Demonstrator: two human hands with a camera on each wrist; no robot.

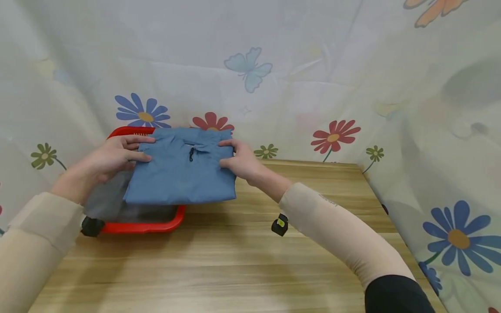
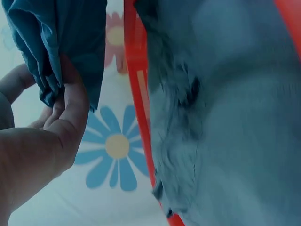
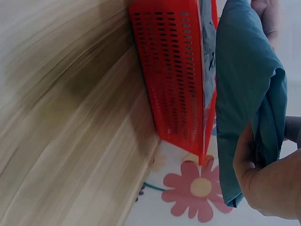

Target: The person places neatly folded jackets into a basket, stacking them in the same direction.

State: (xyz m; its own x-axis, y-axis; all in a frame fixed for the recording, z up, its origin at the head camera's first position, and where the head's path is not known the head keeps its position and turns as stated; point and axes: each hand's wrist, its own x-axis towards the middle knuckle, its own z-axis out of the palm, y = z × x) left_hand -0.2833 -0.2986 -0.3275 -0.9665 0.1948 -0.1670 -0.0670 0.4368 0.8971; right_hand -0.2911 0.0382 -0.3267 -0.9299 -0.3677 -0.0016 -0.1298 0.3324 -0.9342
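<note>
A folded blue garment [image 1: 180, 174] with a small black cord or zip pull on its face is held up flat between both hands. My left hand [image 1: 113, 158] pinches its left edge, thumb on top. At the opposite edge my right hand [image 1: 244, 163] grips it the same way, fingers tucked under in the right wrist view. Beneath the garment stands a red plastic basket [image 3: 171, 70] with slotted walls. Grey cloth [image 2: 235, 117] lies inside the basket, partly hidden from the head view by the garment.
The basket sits at the back left of a wooden table [image 1: 235, 261]. A curtain [image 1: 274, 108] printed with flowers and a butterfly hangs behind and at the right. Small black devices [image 1: 279, 224] show beside both wrists.
</note>
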